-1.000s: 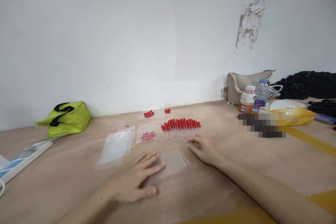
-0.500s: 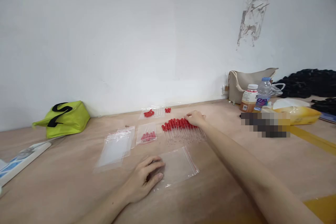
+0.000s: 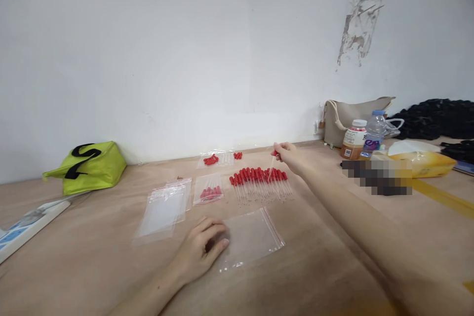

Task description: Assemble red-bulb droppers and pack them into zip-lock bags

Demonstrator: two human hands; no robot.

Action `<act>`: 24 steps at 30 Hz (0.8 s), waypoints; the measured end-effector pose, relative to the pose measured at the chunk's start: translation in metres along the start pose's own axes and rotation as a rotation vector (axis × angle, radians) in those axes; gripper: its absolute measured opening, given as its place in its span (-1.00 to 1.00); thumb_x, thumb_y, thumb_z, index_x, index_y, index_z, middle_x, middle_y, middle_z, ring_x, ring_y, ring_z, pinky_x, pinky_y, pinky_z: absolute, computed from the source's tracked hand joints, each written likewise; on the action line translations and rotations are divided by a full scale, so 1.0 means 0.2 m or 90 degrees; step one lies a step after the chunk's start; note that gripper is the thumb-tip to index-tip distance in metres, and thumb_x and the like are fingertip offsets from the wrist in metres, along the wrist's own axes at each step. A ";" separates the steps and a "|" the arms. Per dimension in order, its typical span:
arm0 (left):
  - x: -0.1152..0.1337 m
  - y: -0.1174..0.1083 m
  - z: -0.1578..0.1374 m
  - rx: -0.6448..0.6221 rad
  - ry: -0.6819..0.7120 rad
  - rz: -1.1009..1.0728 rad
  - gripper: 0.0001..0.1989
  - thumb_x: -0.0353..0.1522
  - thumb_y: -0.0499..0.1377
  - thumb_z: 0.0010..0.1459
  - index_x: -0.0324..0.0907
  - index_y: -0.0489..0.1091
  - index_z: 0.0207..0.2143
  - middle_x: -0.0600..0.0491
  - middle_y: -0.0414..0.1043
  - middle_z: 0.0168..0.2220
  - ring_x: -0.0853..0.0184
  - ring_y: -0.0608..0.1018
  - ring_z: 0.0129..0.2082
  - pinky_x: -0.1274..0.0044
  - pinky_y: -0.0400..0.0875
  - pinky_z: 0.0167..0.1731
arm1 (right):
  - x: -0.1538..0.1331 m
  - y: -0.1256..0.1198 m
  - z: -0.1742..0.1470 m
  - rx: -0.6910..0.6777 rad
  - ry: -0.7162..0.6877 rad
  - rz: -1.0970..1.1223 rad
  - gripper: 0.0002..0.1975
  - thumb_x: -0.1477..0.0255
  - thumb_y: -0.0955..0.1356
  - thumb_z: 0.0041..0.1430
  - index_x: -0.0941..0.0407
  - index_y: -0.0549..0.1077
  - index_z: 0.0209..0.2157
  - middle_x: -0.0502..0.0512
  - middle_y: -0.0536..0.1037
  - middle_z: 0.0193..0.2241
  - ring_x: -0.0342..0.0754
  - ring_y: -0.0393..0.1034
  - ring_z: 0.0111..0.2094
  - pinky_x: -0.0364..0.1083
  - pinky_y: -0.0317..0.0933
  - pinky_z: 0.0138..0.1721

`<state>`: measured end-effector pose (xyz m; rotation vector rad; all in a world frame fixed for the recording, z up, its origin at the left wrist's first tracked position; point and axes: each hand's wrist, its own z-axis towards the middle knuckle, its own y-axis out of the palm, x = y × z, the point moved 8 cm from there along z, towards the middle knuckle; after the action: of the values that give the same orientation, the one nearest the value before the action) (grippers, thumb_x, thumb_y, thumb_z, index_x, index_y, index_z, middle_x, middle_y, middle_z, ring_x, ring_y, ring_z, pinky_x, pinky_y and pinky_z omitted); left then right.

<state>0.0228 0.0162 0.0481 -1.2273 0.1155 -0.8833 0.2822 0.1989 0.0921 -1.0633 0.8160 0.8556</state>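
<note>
My right hand [image 3: 287, 154] pinches the red bulb of a dropper [image 3: 272, 164], whose clear tube hangs down over a row of red-bulbed droppers [image 3: 255, 177] lying side by side. My left hand [image 3: 205, 244] rests on the table with curved fingers, the thumb apart from them, at the left edge of a clear zip bag [image 3: 252, 237]. That bag lies flat, its red seal strip to the right. Behind it lies another zip bag [image 3: 200, 182] with several red-bulbed droppers inside.
Flat zip bags [image 3: 165, 210] overlap at the left. Near the wall lies a bag with red bulbs [image 3: 211, 159]. A yellow-green pouch [image 3: 94, 170] and a power strip [image 3: 31, 227] are far left. Bottles [image 3: 353, 140], a beige bag [image 3: 340, 121] and a tissue pack [image 3: 422, 160] stand right.
My right hand has lifted a dropper from the row by its bulb and moved up and slightly right. My left hand stays almost still beside the bag.
</note>
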 end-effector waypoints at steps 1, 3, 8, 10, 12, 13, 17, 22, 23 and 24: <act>-0.01 0.00 0.00 -0.004 -0.004 -0.003 -0.77 -0.29 0.02 0.14 -0.12 0.37 -0.17 -0.02 0.35 -0.16 0.27 0.40 -0.15 0.43 0.32 -0.14 | 0.00 -0.04 -0.06 0.016 -0.019 0.098 -0.66 0.17 0.15 0.11 0.16 0.28 -0.44 0.12 0.48 -0.42 -0.21 0.31 -0.53 -0.21 0.17 -0.49; -0.02 0.00 0.00 -0.032 -0.005 -0.015 -0.74 -0.27 0.04 0.13 -0.10 0.36 -0.14 0.00 0.34 -0.10 0.26 0.38 -0.10 0.42 0.29 -0.09 | 0.03 -0.09 -0.21 0.026 -0.027 0.216 -0.65 0.10 0.23 0.03 0.14 0.23 -0.46 0.07 0.45 -0.50 -0.22 0.29 -0.59 -0.21 0.17 -0.54; -0.02 0.06 -0.02 -0.109 0.010 -0.044 -0.64 -0.21 0.07 0.10 -0.05 0.30 -0.03 0.01 0.27 0.02 0.23 0.32 0.00 0.35 0.21 0.00 | 0.21 -0.12 -0.50 0.052 0.007 0.278 -0.58 0.02 0.28 -0.10 0.11 0.20 -0.47 0.02 0.43 -0.55 -0.21 0.28 -0.61 -0.21 0.18 -0.56; -0.02 0.07 -0.02 -0.114 0.010 -0.044 -0.63 -0.21 0.06 0.10 -0.05 0.29 -0.02 0.01 0.26 0.03 0.23 0.31 0.02 0.34 0.20 0.01 | 0.27 -0.12 -0.54 0.067 0.037 0.295 -0.59 0.03 0.28 -0.10 0.11 0.21 -0.48 0.02 0.42 -0.57 -0.20 0.28 -0.62 -0.20 0.19 -0.57; -0.02 0.07 -0.02 -0.117 0.009 -0.041 -0.62 -0.20 0.06 0.11 -0.05 0.28 -0.01 0.01 0.26 0.04 0.23 0.30 0.03 0.34 0.19 0.02 | 0.31 -0.10 -0.56 0.069 0.062 0.317 -0.60 0.04 0.29 -0.10 0.11 0.22 -0.49 0.02 0.42 -0.58 -0.20 0.28 -0.63 -0.19 0.19 -0.58; -0.02 0.08 -0.02 -0.120 0.008 -0.039 -0.61 -0.20 0.06 0.11 -0.05 0.27 0.00 0.01 0.25 0.04 0.23 0.30 0.03 0.34 0.19 0.02 | 0.32 -0.09 -0.56 0.065 0.070 0.331 -0.61 0.06 0.30 -0.10 0.11 0.22 -0.50 0.02 0.42 -0.59 -0.19 0.28 -0.63 -0.18 0.19 -0.58; -0.02 0.08 -0.01 -0.128 0.007 -0.028 -0.60 -0.20 0.06 0.11 -0.05 0.25 0.02 0.02 0.24 0.05 0.25 0.29 0.04 0.37 0.19 0.02 | 0.34 -0.03 -0.58 0.047 0.096 0.397 -0.64 0.10 0.33 -0.11 0.10 0.22 -0.48 0.00 0.43 -0.58 -0.18 0.32 -0.62 -0.17 0.22 -0.57; -0.02 0.08 0.04 -0.115 0.018 -0.014 -0.56 -0.19 0.07 0.10 -0.06 0.21 0.04 0.03 0.27 0.04 0.25 0.30 0.03 0.36 0.18 0.02 | 0.31 0.02 -0.63 -0.055 0.114 0.422 -0.62 0.10 0.36 -0.16 0.10 0.23 -0.48 0.02 0.44 -0.56 -0.13 0.38 -0.56 -0.12 0.28 -0.47; -0.02 0.09 0.05 -0.114 0.021 -0.014 -0.56 -0.19 0.07 0.10 -0.06 0.21 0.04 0.03 0.27 0.04 0.24 0.29 0.04 0.35 0.18 0.02 | 0.29 0.03 -0.64 -0.089 0.103 0.399 -0.62 0.11 0.37 -0.18 0.11 0.24 -0.48 0.02 0.45 -0.54 -0.13 0.38 -0.54 -0.12 0.28 -0.45; -0.02 0.09 0.05 -0.114 0.024 -0.013 -0.55 -0.19 0.07 0.10 -0.07 0.20 0.05 0.02 0.26 0.04 0.24 0.29 0.04 0.34 0.17 0.02 | 0.27 0.02 -0.64 -0.125 0.088 0.365 -0.62 0.13 0.39 -0.20 0.12 0.26 -0.48 0.02 0.46 -0.53 -0.14 0.37 -0.53 -0.12 0.28 -0.44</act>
<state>0.0349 0.0272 0.0355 -1.3803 0.2161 -0.9301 0.2824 0.0883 0.0079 -1.0819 1.2014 1.3768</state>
